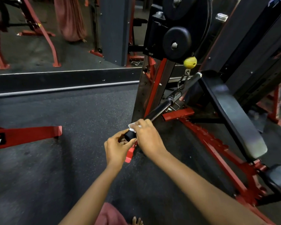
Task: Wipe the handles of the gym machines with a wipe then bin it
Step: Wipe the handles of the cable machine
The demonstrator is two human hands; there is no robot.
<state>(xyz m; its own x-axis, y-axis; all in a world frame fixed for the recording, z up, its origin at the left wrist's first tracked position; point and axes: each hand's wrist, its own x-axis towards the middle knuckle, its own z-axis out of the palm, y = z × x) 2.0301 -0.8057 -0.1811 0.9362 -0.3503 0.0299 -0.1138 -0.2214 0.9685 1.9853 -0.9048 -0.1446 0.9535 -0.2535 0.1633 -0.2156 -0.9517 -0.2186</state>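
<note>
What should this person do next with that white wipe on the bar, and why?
Probably slide the right hand and the wipe up the bar toward the chain. The wipe sits only near the bar's lower end, which the left hand grips to steady it, and the long black stretch above lies beyond the wipe.

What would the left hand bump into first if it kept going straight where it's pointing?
The black bar's capped end, which the left hand already pinches; beyond that, probably the machine's steel upright, though depth is unclear.
</note>
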